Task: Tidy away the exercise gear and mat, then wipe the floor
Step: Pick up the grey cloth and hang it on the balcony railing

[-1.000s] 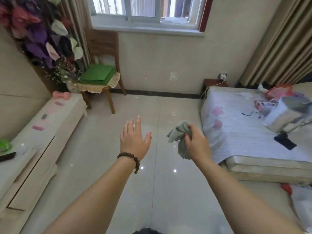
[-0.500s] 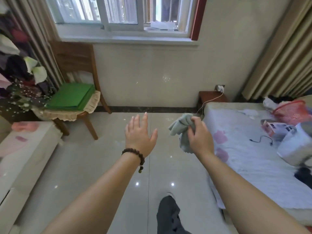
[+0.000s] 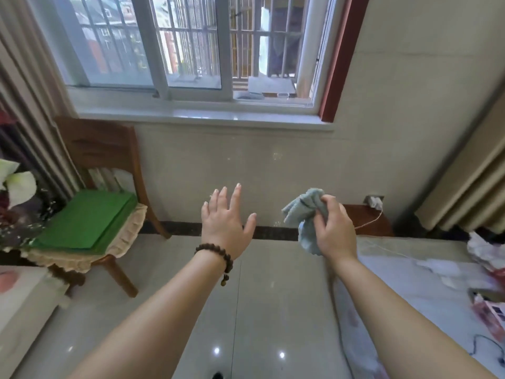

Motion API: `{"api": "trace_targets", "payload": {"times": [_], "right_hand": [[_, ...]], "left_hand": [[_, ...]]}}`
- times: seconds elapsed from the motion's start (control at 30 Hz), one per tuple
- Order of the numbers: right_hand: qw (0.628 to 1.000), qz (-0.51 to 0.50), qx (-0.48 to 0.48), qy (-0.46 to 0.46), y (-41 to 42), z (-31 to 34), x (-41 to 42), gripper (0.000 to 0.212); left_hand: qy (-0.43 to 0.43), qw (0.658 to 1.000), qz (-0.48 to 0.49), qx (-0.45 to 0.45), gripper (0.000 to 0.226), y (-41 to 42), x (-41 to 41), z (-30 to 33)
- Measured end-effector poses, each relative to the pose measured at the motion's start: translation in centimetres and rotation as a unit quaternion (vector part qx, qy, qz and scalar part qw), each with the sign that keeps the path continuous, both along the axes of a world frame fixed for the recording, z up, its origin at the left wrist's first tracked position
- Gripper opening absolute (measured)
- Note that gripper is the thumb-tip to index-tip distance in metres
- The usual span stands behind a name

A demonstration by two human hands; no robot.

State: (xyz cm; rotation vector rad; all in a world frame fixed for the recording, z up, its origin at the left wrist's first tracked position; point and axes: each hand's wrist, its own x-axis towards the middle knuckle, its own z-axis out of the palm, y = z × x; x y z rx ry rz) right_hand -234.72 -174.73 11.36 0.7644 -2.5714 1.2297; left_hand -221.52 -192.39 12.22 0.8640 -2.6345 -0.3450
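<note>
A folded mat (image 3: 82, 220) lies on the chair (image 3: 109, 170) left, below the window (image 3: 191, 50); bed (image 3: 410, 296) right.

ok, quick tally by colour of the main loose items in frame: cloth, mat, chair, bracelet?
Light blue: 1, crumpled terry cloth gripped by the right hand
Green: 1, folded foam mat lying on the chair seat
Brown: 2, wooden chair; dark beaded bracelet on the wrist of the open left hand
Total: 4
</note>
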Motion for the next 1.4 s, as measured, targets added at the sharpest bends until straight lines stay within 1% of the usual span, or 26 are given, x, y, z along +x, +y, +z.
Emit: {"api": "trace_targets", "payload": {"times": [0.17, 0.33, 0.47, 0.63, 0.7, 0.77, 0.87, 1.03, 1.1, 1.27, 1.4], "right_hand": [[1.000, -0.009, -0.010, 0.025, -7.7, 0.3, -9.0, 0.026], [0.999, 0.005, -0.032, 0.034, -18.4, 1.2, -18.1, 0.027], [0.998, -0.025, -0.016, 0.055, -27.3, 4.1, -25.5, 0.031], [0.992, -0.052, -0.038, 0.107, -35.1, 9.1, -33.5, 0.028], [0.989, -0.056, -0.055, 0.127, -37.2, 10.8, -36.3, 0.025], [0.985, -0.058, -0.069, 0.144, -39.0, 12.1, -39.2, 0.027], [0.978, -0.071, -0.069, 0.181, -41.3, 13.5, -44.0, 0.030], [0.969, -0.060, -0.089, 0.221, -44.6, 15.6, -52.3, 0.026], [0.962, -0.078, -0.086, 0.246, -46.0, 16.2, -56.1, 0.025], [0.954, -0.072, -0.106, 0.271, -49.6, 18.6, -65.6, 0.023], [0.948, -0.058, -0.123, 0.287, -52.2, 21.1, -71.7, 0.025]], "left_hand": [[0.013, 1.000, -0.008, -0.010, 0.071, -8.2, -9.5, 0.9], [0.035, 0.999, -0.023, -0.014, 0.072, -18.7, -19.8, 3.2], [0.040, 0.998, -0.048, -0.024, 0.072, -26.9, -27.9, 6.2], [0.062, 0.995, -0.078, -0.026, 0.075, -35.1, -37.1, 9.8], [0.077, 0.992, -0.090, -0.031, 0.074, -37.4, -40.5, 10.9], [0.090, 0.990, -0.100, -0.042, 0.073, -39.3, -43.6, 12.0], [0.109, 0.987, -0.110, -0.050, 0.073, -42.1, -48.1, 13.5], [0.136, 0.980, -0.123, -0.072, 0.072, -45.9, -56.4, 15.6], [0.152, 0.975, -0.130, -0.093, 0.072, -47.3, -60.1, 16.2], [0.173, 0.967, -0.133, -0.129, 0.073, -50.7, -69.7, 18.5], [0.190, 0.963, -0.144, -0.124, 0.074, -52.8, -76.1, 20.6]]}}
